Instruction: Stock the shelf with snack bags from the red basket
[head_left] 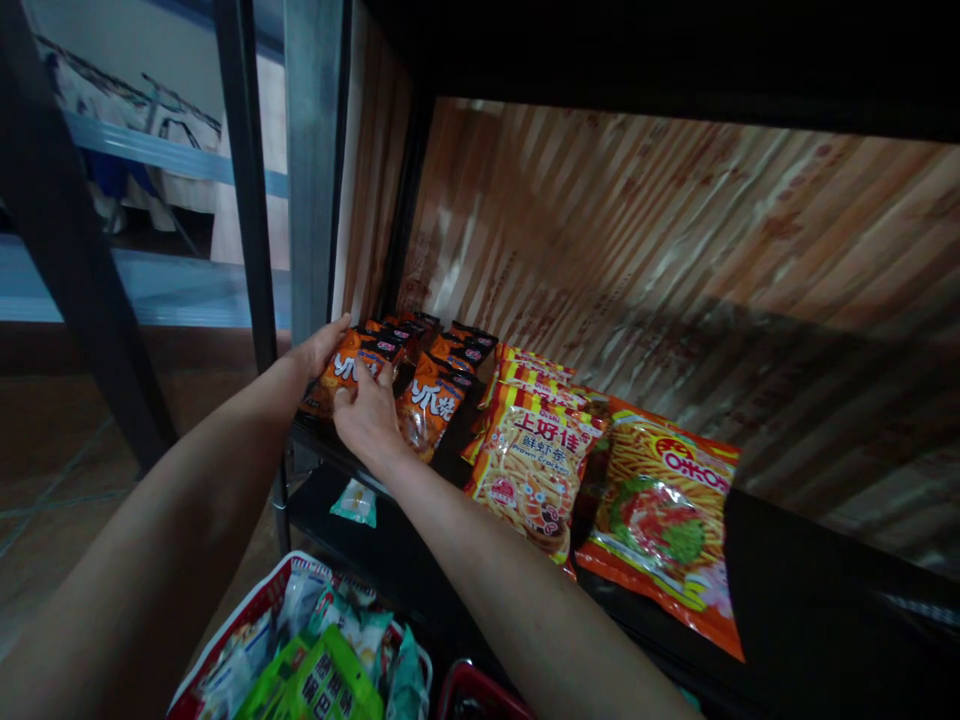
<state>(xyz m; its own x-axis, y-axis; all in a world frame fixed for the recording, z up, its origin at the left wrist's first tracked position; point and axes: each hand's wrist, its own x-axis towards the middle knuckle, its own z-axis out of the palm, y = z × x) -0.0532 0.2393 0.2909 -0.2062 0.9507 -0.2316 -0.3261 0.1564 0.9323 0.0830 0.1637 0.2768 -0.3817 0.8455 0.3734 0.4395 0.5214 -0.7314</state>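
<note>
An orange-and-black snack bag (346, 362) stands at the front of the leftmost row on a dark shelf. My left hand (319, 352) presses along its left side, fingers partly hidden behind it. From the right, my right hand (371, 412) grips the same bag, thumb and forefinger on its front. Right beside that hand leans a matching orange snack bag (433, 400), with more of the kind in a row behind. Farther right stand yellow-and-red prawn cracker bags (544, 465) and a larger orange noodle snack bag (664, 510).
Below the shelf, a red-and-white basket (251, 600) holds several green and pale packets. A red container (480, 690) is beside it. One small pale-green packet (355, 503) lies on the lower shelf (397, 545). Metal uprights (251, 180) border the left side.
</note>
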